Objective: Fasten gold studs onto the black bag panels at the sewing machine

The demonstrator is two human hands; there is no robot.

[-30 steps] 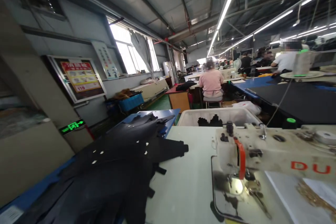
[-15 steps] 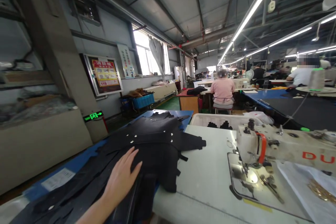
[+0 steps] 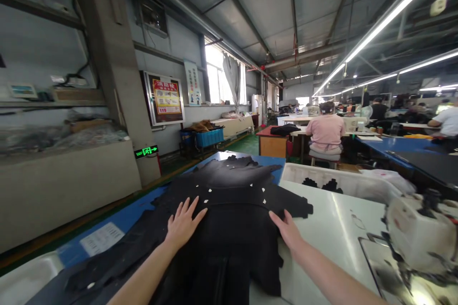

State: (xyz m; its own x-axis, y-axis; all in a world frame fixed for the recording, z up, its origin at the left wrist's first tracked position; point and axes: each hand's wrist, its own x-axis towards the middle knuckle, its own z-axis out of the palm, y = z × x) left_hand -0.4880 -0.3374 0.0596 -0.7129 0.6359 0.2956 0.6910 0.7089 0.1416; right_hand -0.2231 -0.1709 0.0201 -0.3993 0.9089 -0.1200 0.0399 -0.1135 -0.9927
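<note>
Black sheet pieces, leather-like (image 3: 229, 228), lie layered over the blue table and onto the pale sewing table, with several small white marks on top. My left hand (image 3: 184, 228) lies spread and flat on the left part of the top piece. At that piece's right edge, my right hand (image 3: 290, 233) rests with thumb and forefinger apart; its other fingers are partly hidden. Beside my right forearm stands a white sewing machine (image 3: 420, 233) with its lamp lit.
A white bin (image 3: 322, 174) holding black cut pieces stands behind the sewing table (image 3: 331, 224). On the blue table (image 3: 138, 217) lies a white paper label (image 3: 102, 239). A white tub (image 3: 32, 279) is at lower left. A person in pink (image 3: 325, 128) sits ahead.
My right hand has come into view and onto the right edge of the black piece. My left hand stays spread on it. The view has swung left.
</note>
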